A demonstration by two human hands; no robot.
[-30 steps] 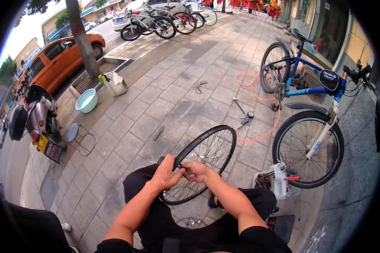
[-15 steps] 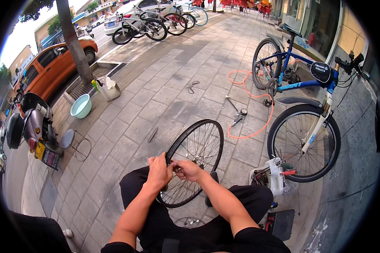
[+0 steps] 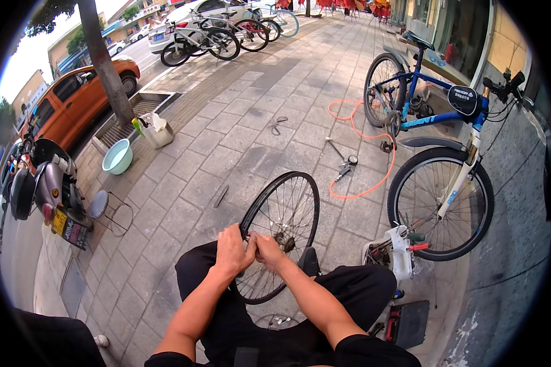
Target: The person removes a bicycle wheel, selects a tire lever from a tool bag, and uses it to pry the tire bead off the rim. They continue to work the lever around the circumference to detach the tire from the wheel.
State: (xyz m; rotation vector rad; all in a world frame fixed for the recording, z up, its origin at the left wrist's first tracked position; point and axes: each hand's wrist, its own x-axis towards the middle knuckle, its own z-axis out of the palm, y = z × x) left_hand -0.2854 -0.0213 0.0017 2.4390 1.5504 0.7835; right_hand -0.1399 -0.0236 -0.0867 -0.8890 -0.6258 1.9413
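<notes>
A bare bicycle wheel (image 3: 316,211) with a black rim, thin spokes and a hub stands upright between my bent knees, leaning a little. My left hand (image 3: 231,249) is closed round the rim at its near left side. Pressed up against it is my right hand (image 3: 267,249), its fingers curled and its thumb beside my left thumb. Whatever my right fingers pinch at the rim is hidden behind the hands. My right shoe (image 3: 311,262) shows just past the wheel.
To the right are a blue bicycle (image 3: 438,120), a white tool container (image 3: 401,257) and a dark open case (image 3: 408,324). An orange air hose (image 3: 373,191) with a gauge (image 3: 352,160) lies ahead. Leftward stand a stool (image 3: 99,203), a basin (image 3: 117,156), a bucket (image 3: 158,133) and a scooter (image 3: 55,189).
My right hand has rolled over and moved in tighter against my left, hiding its fingertips. The wheel has shifted slightly left, showing more of its hub.
</notes>
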